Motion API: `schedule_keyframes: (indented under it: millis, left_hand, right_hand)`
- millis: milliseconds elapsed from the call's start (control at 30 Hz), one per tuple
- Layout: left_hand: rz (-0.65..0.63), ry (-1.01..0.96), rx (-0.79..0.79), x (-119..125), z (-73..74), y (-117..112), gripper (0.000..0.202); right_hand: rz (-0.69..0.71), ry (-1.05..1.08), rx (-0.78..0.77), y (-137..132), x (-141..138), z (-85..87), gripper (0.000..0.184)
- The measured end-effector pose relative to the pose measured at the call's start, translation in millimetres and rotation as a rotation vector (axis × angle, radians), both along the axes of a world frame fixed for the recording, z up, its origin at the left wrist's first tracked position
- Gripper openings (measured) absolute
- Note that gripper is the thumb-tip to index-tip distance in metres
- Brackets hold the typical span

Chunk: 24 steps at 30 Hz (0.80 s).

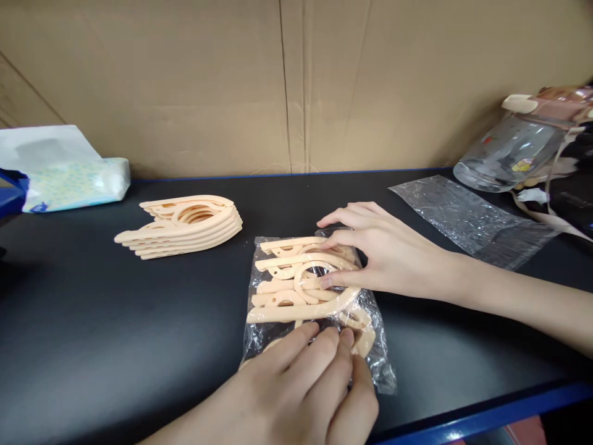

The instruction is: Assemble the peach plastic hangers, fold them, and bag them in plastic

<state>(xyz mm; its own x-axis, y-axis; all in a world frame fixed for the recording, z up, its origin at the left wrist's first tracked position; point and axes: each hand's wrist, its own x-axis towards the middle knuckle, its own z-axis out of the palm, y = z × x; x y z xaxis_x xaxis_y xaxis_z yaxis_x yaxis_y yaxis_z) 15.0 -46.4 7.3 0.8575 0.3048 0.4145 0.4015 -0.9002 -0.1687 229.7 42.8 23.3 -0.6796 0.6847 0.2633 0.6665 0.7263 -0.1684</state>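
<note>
A clear plastic bag lies on the table in front of me, with several peach folding hangers inside it. My left hand comes in from the bottom, its fingers curled and pressed together on the near part of the bag; the fingertips partly hide what they grip. From the right, my right hand reaches over the far right part of the bag. Its thumb and fingers are spread and touch the hangers through the plastic. Left of the bag, a neat stack of matching peach hangers rests on the tabletop.
A flat, clear plastic bag lies at the right, beside a tilted transparent water bottle with a strap. A tissue pack sits at the back left. Cardboard stands behind the black table, which has a blue edge.
</note>
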Motion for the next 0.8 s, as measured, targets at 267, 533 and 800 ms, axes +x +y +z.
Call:
schedule_keyframes:
  millis: [267, 533, 800]
  left_hand:
    - [0.048, 0.089, 0.097, 10, 5.7, 32, 0.035]
    - [0.267, 0.362, -0.008, 32, 13.9, 103, 0.041]
    - [0.306, 0.289, 0.021, 30, 1.1, 155, 0.052]
  right_hand:
    - [-0.029, -0.06, -0.006, 28, 5, -4.1, 0.059]
    - [-0.129, 0.051, 0.012, 62, 32, -6.7, 0.067]
    - [-0.475, -0.405, 0.193, 52, 119, 1.7, 0.061]
